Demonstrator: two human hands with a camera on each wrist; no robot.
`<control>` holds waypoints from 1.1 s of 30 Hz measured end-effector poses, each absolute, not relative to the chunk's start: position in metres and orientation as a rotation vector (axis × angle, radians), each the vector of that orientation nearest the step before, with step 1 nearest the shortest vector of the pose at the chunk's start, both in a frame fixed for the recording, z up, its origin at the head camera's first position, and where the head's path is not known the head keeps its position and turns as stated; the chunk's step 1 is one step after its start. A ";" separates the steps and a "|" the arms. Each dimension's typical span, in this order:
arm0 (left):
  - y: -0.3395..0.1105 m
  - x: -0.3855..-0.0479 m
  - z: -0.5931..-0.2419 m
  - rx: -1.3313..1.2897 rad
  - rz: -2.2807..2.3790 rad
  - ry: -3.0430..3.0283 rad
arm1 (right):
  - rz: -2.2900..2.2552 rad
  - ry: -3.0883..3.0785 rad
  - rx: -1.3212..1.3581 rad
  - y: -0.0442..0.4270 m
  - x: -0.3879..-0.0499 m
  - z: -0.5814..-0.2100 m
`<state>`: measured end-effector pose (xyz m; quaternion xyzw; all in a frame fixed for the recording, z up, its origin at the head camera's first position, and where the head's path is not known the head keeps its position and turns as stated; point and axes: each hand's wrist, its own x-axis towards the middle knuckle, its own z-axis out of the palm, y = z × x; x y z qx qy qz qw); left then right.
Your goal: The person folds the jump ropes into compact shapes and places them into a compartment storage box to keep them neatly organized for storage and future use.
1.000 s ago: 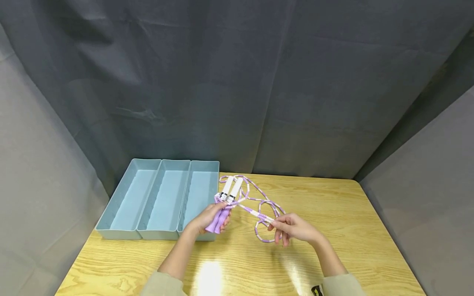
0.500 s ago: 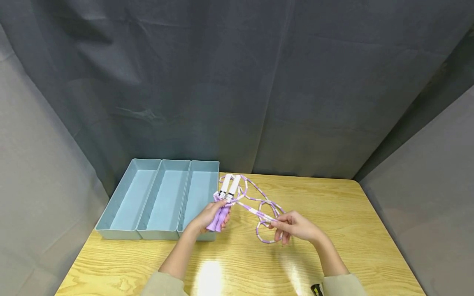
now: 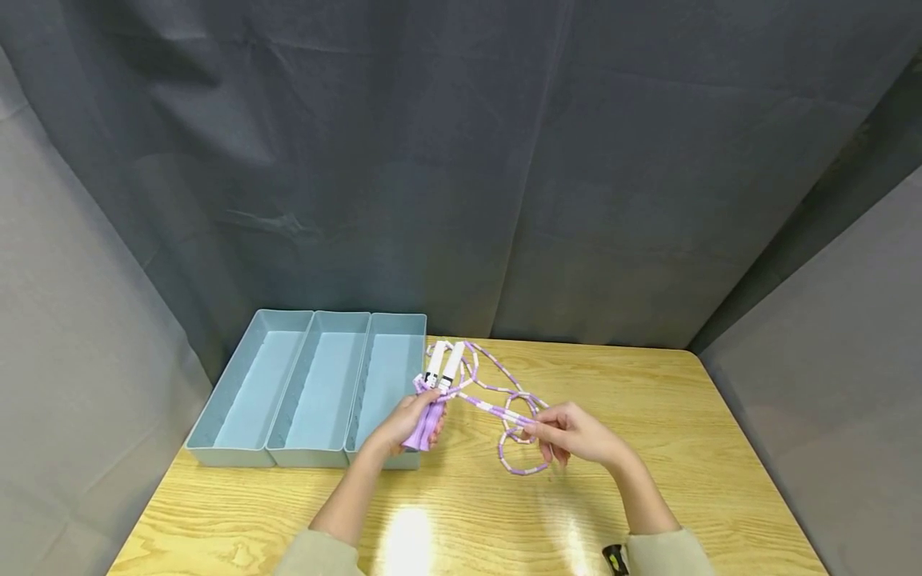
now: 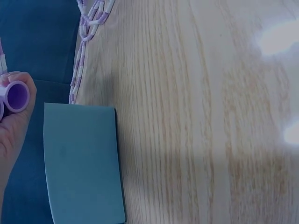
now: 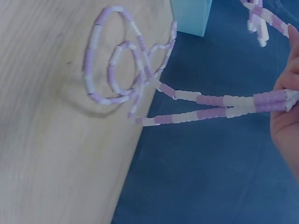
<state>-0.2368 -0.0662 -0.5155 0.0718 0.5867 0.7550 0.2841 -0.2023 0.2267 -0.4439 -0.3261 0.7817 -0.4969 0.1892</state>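
A purple-and-white beaded jump rope [image 3: 497, 389] stretches between my hands, over the table. My left hand [image 3: 403, 422] grips its two handles [image 3: 426, 424] side by side, beside the right-hand bin. White handle ends point away from me, with rope wound around the handles. In the left wrist view, one hollow purple handle end [image 4: 18, 96] shows at the left edge. My right hand [image 3: 579, 434] pinches doubled strands of the rope between thumb and fingers. Below it, loose loops hang close to the tabletop; the right wrist view shows these coils [image 5: 88, 60] and the paired strands [image 5: 210, 100].
Three long light-blue bins [image 3: 317, 384] stand joined side by side at the left of the wooden table [image 3: 648, 416]. A dark grey curtain [image 3: 461, 176] hangs behind, with paler cloth at both sides. A small black item [image 3: 615, 558] shows by the right sleeve.
My right hand has risen slightly and shifted its fingers on the rope strands. The handles in my left hand have moved a little to the left.
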 end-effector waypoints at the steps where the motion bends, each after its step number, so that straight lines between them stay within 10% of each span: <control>1: -0.066 -0.236 -0.516 0.186 2.015 1.577 | -1.387 2.204 -0.921 0.225 -0.202 -0.441; 33: -0.045 -0.222 -0.519 0.384 1.561 1.833 | -1.057 2.301 -1.206 0.190 -0.218 -0.385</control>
